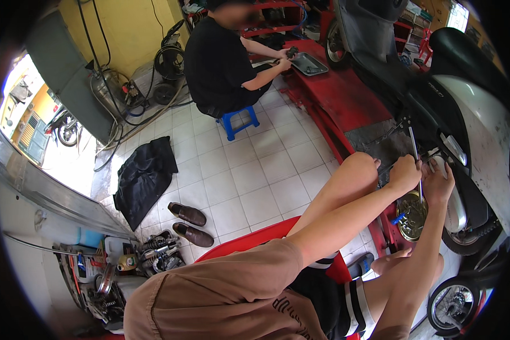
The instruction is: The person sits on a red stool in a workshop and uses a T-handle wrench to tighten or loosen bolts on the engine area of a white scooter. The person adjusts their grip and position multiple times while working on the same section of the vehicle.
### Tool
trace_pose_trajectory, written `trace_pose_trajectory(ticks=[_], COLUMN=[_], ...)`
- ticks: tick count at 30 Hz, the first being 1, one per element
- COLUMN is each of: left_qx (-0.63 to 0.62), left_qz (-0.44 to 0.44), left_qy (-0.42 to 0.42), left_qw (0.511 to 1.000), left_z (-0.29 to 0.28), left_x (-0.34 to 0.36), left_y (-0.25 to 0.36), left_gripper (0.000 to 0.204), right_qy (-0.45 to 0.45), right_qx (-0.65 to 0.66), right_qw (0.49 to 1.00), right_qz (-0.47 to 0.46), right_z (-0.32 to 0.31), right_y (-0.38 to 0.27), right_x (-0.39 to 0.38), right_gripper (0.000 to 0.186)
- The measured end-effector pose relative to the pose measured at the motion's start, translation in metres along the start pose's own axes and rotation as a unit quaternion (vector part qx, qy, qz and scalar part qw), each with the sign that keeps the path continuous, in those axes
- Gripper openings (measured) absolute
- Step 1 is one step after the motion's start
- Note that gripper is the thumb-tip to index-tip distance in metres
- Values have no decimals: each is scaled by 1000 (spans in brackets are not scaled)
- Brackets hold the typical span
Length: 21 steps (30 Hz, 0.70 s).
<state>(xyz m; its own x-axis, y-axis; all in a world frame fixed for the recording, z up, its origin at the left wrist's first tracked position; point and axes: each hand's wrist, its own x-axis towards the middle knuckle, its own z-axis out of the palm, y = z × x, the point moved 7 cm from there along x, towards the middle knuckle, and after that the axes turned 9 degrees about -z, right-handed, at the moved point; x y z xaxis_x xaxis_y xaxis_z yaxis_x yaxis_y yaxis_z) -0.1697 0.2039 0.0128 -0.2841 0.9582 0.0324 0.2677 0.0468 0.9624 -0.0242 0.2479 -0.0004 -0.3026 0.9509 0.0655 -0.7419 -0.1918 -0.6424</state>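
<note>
My left hand (405, 174) is closed in a fist around a long silver metal bar (412, 143), which slants upright beside the scooter (464, 122). Close by on the right, my right hand (438, 184) has its fingers bent against the scooter's pale side casing. What those fingers grip, if anything, is hidden. Below the hands sits a round gold-coloured tray (412, 218) holding several small metal parts. A blue-handled tool (399, 217) lies across its left rim.
A co-worker in black (218, 62) sits on a blue stool (237, 120), hands over a grey tray (310, 64) on the red lift platform (340, 93). Brown shoes (192, 229), a black cloth (146, 178) and engine parts (158, 255) lie at left. Another wheel (452, 305) stands lower right.
</note>
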Motion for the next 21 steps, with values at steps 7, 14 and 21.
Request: trace_pose_trajectory(ticks=[7,14,21], left_qx=[-90,-404,-85], left_qz=[-42,-281,107], left_qy=[-30,-333,5], left_qw=[995,804,991], left_z=[26,68,-12], left_x=[23,10,6], left_y=[-26,-29,23], left_gripper=[36,52,35], right_qy=[34,-67,21], right_qx=[-27,-59,-18], right_qw=[999,996,1000], right_qz=[-12,-5,-4], right_z=[15,30,20], right_y=[7,-1,5], right_x=[-2,-18,-13], right_gripper=[58,58,60])
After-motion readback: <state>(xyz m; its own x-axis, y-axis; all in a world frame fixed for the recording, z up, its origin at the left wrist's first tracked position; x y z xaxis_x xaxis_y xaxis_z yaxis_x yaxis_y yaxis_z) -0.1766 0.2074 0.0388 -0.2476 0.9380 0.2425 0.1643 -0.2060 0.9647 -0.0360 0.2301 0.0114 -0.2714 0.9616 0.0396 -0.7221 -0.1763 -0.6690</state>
